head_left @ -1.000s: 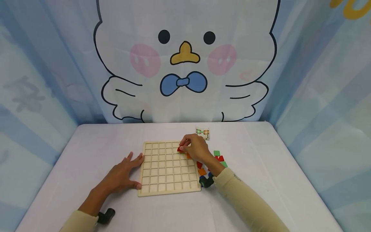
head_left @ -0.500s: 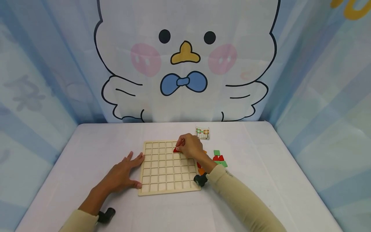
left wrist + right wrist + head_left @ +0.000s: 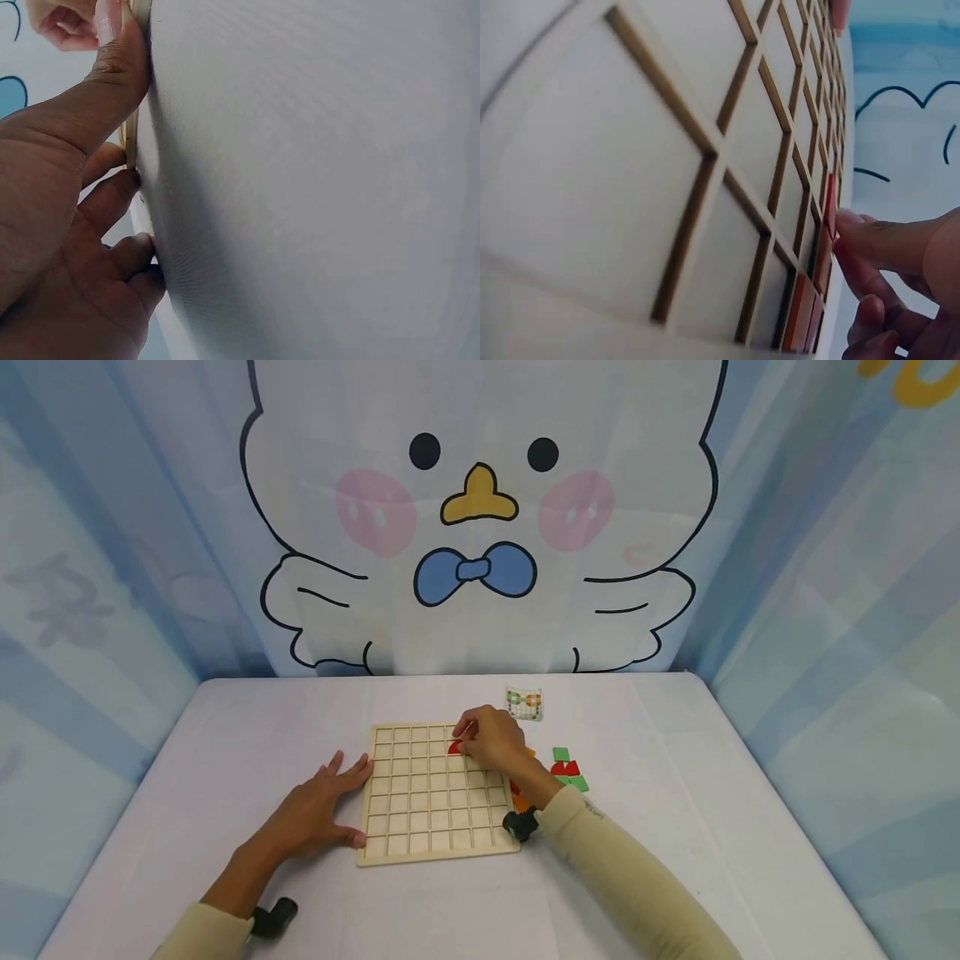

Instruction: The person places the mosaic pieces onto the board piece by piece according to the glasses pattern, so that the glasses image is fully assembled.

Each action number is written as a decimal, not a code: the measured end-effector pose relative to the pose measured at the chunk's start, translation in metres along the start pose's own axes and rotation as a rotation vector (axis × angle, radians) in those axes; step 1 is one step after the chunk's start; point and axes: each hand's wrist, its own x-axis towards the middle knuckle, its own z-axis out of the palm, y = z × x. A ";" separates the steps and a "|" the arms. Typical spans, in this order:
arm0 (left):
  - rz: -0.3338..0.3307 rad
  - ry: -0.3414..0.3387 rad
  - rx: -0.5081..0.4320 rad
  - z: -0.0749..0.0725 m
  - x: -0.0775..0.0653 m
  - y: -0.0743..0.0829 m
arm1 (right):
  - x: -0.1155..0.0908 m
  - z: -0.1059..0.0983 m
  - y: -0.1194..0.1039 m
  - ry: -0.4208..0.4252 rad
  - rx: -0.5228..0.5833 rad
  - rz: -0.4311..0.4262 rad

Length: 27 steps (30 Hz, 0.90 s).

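My left hand (image 3: 311, 814) lies at the left edge of the wooden grid board (image 3: 420, 818), fingers spread, with fingertips and thumb touching the rim. In the left wrist view the thumb (image 3: 120, 64) presses on the board's edge. Over the upper part of the board, my right hand (image 3: 491, 739) pinches a small red tile (image 3: 454, 747) with a rounded side, set at a grid cell. The right wrist view has the thumb at that red tile's (image 3: 830, 202) edge. Orange tiles (image 3: 825, 259) sit in nearby cells; the right hand hides them in the head view.
Right of the board lie green tiles (image 3: 561, 753), red tiles (image 3: 572, 768) and orange tiles (image 3: 521, 803), partly covered by the right forearm. A small pattern card (image 3: 524, 703) is behind the right hand. A printed curtain (image 3: 480, 627) stands behind the white table (image 3: 637, 727).
Over the first half second my right hand moved left along the board with the red tile. Since then it has barely shifted, with slightly more of the tile showing. My left hand stayed put.
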 end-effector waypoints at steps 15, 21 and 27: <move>0.002 -0.005 0.000 -0.002 -0.001 0.002 | -0.026 -0.049 0.057 0.015 -0.032 0.201; -0.010 -0.012 0.001 0.000 0.000 0.000 | -0.034 -0.053 0.069 -0.035 -0.082 0.232; -0.016 -0.012 -0.001 0.001 0.000 -0.001 | -0.035 -0.052 0.069 -0.052 -0.140 0.222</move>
